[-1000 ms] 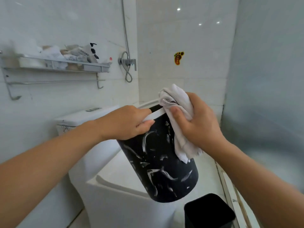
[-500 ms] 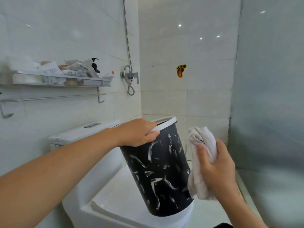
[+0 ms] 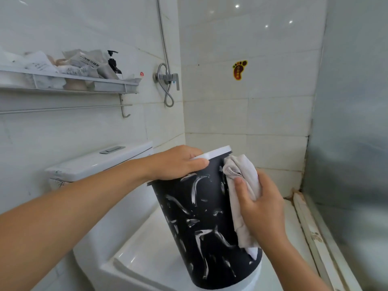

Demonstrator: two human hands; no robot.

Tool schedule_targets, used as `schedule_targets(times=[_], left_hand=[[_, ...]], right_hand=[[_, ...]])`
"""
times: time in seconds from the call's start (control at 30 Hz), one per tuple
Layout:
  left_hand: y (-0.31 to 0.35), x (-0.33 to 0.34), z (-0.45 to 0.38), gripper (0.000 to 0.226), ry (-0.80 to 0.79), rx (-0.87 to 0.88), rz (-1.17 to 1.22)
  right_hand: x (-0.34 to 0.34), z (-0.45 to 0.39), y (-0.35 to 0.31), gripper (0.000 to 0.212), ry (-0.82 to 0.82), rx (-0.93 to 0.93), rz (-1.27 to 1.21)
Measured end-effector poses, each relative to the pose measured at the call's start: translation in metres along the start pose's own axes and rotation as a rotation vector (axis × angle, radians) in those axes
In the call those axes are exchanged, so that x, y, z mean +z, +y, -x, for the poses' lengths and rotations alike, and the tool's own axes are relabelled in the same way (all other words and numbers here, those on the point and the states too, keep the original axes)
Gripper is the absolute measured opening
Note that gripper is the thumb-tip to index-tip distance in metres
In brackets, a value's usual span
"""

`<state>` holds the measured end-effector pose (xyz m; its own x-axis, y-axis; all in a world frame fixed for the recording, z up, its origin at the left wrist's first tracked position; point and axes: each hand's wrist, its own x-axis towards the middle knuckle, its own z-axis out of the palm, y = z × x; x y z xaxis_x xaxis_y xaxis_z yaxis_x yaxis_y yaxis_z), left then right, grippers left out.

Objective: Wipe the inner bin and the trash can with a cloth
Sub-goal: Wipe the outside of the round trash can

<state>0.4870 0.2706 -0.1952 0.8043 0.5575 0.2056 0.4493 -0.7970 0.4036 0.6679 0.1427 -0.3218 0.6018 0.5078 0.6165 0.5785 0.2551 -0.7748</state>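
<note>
The left hand (image 3: 178, 162) curls over the white rim of a black, white-streaked plastic trash can (image 3: 205, 223), steadying it where it stands tilted on the closed lid of a white toilet (image 3: 134, 257). The right hand (image 3: 262, 208) grips a crumpled pale grey cloth (image 3: 241, 181) and presses it against the can's right flank, just below the rim. The can's long axis runs top to bottom between both hands, so the next stroke likely travels down that side.
</note>
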Motion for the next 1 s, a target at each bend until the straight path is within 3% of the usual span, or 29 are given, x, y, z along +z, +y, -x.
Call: schedule_targets(times=[0.17,0.37,0.6,0.67,0.77,0.9,1.0], left_hand=[[0.0,0.005,-0.018,0.04,-0.099,-0.097,0.291],[0.011,0.006,-0.035,0.047,-0.127,-0.083,0.328],[0.019,0.003,-0.048,0.04,-0.095,-0.008,0.223],[0.004,-0.003,-0.039,0.042,-0.051,0.013,0.158],[-0.027,-0.006,-0.013,0.028,-0.033,0.039,0.131],[-0.038,0.004,0.005,0.038,0.02,0.067,0.133],[-0.04,0.008,0.003,0.023,0.054,0.076,0.064]], right_hand=[[0.004,-0.015,0.001,0.047,-0.082,-0.051,0.184],[-0.013,-0.019,0.003,0.066,-0.186,-0.069,0.253],[-0.015,-0.018,0.012,0.051,-0.066,0.04,0.23],[-0.015,-0.017,0.013,0.043,-0.046,0.08,0.216],[-0.014,-0.015,0.015,0.038,-0.026,0.119,0.169],[-0.008,-0.015,0.015,0.037,-0.029,0.139,0.165],[-0.006,-0.02,0.016,0.035,0.025,0.173,0.152]])
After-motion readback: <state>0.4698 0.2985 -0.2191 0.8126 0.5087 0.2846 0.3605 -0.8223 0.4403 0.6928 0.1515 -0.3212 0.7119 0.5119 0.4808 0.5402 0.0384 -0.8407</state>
